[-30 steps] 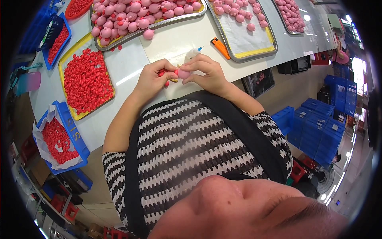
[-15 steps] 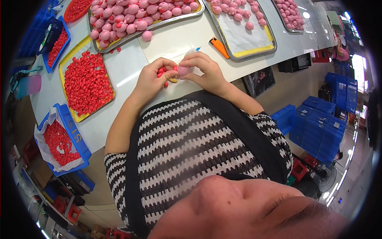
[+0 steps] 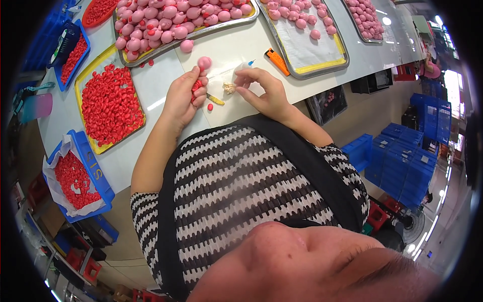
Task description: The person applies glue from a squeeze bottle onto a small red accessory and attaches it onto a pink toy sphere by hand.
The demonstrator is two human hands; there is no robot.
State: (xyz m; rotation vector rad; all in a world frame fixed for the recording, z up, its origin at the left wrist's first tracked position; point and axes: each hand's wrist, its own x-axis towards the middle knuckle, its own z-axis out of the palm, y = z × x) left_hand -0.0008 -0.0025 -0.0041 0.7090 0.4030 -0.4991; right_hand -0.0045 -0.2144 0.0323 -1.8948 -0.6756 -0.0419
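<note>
The person's left hand (image 3: 187,95) is closed, with thumb and forefinger pinched on a smooth, glossy pink ball (image 3: 204,63) that sticks up beyond the fingertips at 1 o'clock. Small, shiny red pieces (image 3: 197,85) show between the same hand's curled fingers.

At 3 o'clock from it, the right hand (image 3: 266,90) is half open, thumb and fingers parted. A crumpled cream-coloured lump (image 3: 229,88) sits just beside its thumb at 9 o'clock, and a white bottle with a blue tip (image 3: 245,65) lies at its fingers, toward 11 o'clock; whether either is touched, I cannot tell.

Near the left hand, a slim yellow strip (image 3: 216,100) lies at 3 o'clock and one loose red piece (image 3: 210,107) at 4 o'clock. A yellow-edged tray (image 3: 106,55) heaped with red ring-like pieces (image 3: 110,103) stands at 9 o'clock. A metal-rimmed tray (image 3: 216,30) piled with pink balls is at 12 o'clock.

From the right hand, an orange-and-black cutter (image 3: 278,61) lies at 1 o'clock, and a white-lined metal tray (image 3: 307,53), partly filled with pink balls, at 2 o'clock.
</note>
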